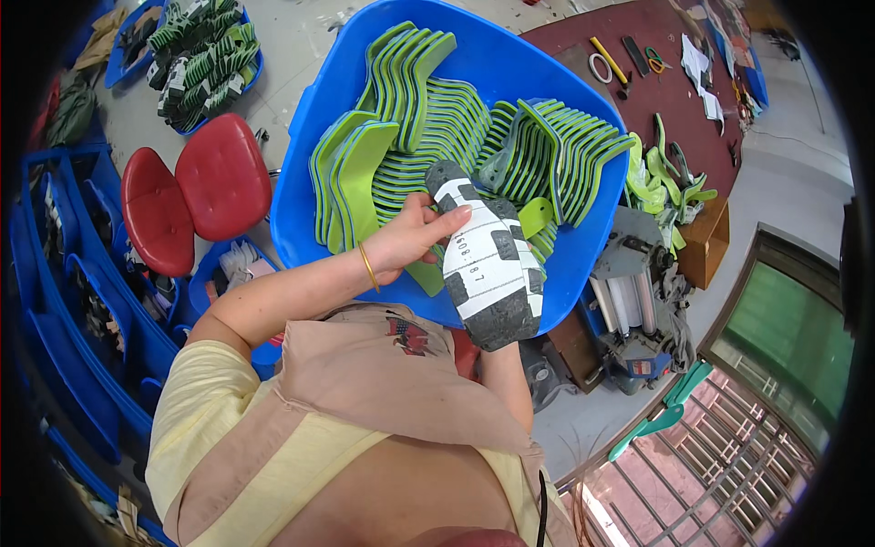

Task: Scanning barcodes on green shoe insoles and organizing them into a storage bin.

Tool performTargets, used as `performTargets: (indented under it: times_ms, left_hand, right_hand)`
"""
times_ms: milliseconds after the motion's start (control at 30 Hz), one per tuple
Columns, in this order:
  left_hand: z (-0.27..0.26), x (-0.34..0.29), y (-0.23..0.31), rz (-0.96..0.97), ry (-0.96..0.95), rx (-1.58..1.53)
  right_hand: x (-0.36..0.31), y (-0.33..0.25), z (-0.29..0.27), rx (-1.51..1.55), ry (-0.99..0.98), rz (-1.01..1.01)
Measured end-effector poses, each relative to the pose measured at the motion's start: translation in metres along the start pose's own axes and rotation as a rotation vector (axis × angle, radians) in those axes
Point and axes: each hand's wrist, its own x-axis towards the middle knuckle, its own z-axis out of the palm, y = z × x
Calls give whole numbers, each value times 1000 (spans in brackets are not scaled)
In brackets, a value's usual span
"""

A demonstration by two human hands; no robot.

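My left hand, with a gold bangle on its wrist, grips a pair of overlapping insoles. Its thumb lies along the upper edge of the front one and the fingers curl beneath. These insoles are dark grey with a white printed middle; a lime-green end shows just behind them. My right forearm comes up behind their lower end, which hides the right hand and its fingers. Beneath and beyond is a large blue tub with dense rows of curved lime-green insoles.
A red seat and blue racks stand left. Another blue tub holds black-and-green insoles. On the dark red table lie a hammer, scissors and tape. A machine with rollers sits right, near a barred window.
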Motion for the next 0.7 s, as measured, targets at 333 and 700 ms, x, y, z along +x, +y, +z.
performTargets:
  times_ms: [333,700]
  left_hand:
    - [-1,0,1,9,17,12]
    - [-5,3,0,27,16,-4]
  right_hand:
    - [1,-1,-1,-2,-6,17]
    - [10,-1,2,-6,-22,25]
